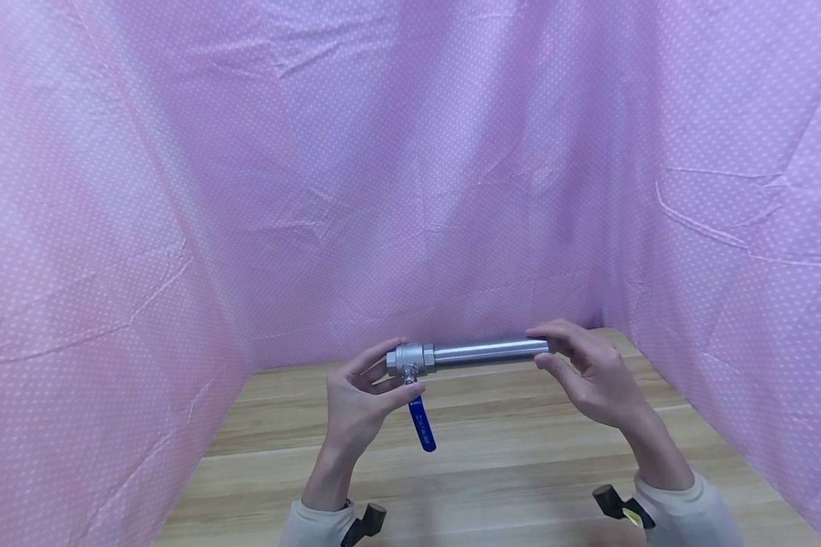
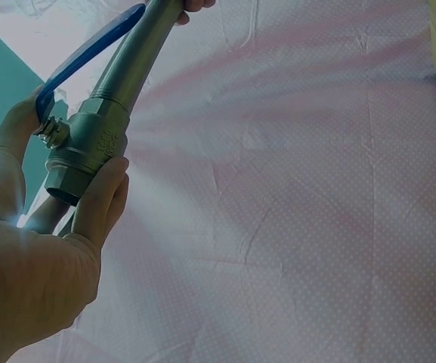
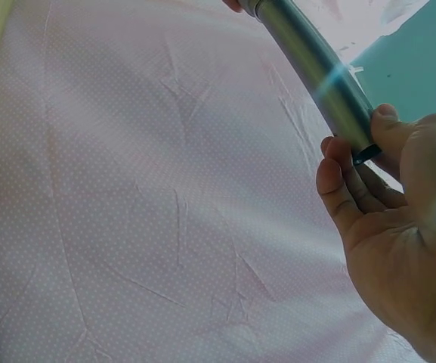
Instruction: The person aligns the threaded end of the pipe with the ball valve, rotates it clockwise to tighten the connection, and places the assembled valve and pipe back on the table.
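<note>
A silver ball valve [image 1: 409, 358] with a blue lever handle [image 1: 422, 425] is joined to a straight metal pipe [image 1: 489, 352], held level above the table in the head view. My left hand [image 1: 356, 406] grips the valve body at the left, its thumb by the base of the lever. At the pipe's far right end my right hand [image 1: 591, 372] pinches it between thumb and fingers. The left wrist view shows the valve's open threaded end [image 2: 65, 185] facing my palm. In the right wrist view the pipe's open end [image 3: 366, 154] sits between thumb and fingertips.
A wood-grain table [image 1: 492, 471] lies beneath both hands. Pink dotted cloth [image 1: 410, 190] hangs as walls at the back and on both sides. Dark camera mounts [image 1: 372, 519] are strapped at both wrists.
</note>
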The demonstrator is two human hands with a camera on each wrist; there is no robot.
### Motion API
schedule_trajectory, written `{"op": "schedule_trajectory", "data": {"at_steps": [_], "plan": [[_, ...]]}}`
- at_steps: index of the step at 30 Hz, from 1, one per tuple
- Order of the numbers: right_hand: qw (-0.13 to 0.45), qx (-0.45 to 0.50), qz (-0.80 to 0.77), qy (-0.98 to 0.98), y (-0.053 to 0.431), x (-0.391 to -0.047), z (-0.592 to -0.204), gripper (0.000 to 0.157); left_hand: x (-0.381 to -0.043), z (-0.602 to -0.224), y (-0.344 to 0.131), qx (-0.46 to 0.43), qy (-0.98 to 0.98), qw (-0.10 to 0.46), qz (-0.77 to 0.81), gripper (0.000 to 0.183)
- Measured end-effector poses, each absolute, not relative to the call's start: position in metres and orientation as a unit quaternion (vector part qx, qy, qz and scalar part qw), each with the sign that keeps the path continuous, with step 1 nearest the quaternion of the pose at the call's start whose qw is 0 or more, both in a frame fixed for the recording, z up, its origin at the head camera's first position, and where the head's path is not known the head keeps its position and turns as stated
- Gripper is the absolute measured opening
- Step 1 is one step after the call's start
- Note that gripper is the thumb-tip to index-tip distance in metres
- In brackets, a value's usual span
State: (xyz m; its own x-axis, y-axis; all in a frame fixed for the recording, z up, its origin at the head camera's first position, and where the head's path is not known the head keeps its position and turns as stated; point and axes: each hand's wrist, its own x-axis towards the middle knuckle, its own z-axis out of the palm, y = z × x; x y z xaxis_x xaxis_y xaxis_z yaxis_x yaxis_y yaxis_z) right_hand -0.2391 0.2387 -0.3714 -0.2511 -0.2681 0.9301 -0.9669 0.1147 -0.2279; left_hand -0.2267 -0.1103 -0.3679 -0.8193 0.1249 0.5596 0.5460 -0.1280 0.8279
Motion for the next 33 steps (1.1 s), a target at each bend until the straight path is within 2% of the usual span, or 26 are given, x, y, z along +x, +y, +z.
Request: {"op": "schedule_trajectory", "data": {"at_steps": [4, 8, 13, 18, 25, 30, 33], "plan": [[0.388, 0.474, 0.454, -0.647, 0.2386, -0.2402, -0.3718, 0.038, -0.2275, -0.3681, -0.1105, -0.261, -0.644, 0.154, -0.702, 0.070], [0.367, 0.476, 0.475, -0.643, 0.2383, -0.2386, -0.3710, 0.033, -0.2279, -0.3679, -0.1104, -0.260, -0.644, 0.157, -0.702, 0.069], [0.329, 0.490, 0.506, -0.629, 0.2374, -0.2355, -0.3695, 0.051, -0.2274, -0.3677, -0.1102, -0.258, -0.645, 0.155, -0.703, 0.070], [0.326, 0.499, 0.504, -0.625, 0.2363, -0.2358, -0.3682, 0.038, -0.2270, -0.3675, -0.1104, -0.256, -0.646, 0.156, -0.702, 0.070], [0.340, 0.501, 0.488, -0.628, 0.2368, -0.2374, -0.3693, 0.042, -0.2271, -0.3680, -0.1102, -0.258, -0.645, 0.152, -0.703, 0.071], [0.343, 0.498, 0.486, -0.631, 0.2376, -0.2375, -0.3697, 0.035, -0.2273, -0.3681, -0.1100, -0.259, -0.644, 0.150, -0.704, 0.073], [0.342, 0.496, 0.487, -0.632, 0.2379, -0.2370, -0.3697, 0.038, -0.2270, -0.3678, -0.1099, -0.259, -0.645, 0.149, -0.703, 0.072]]}}
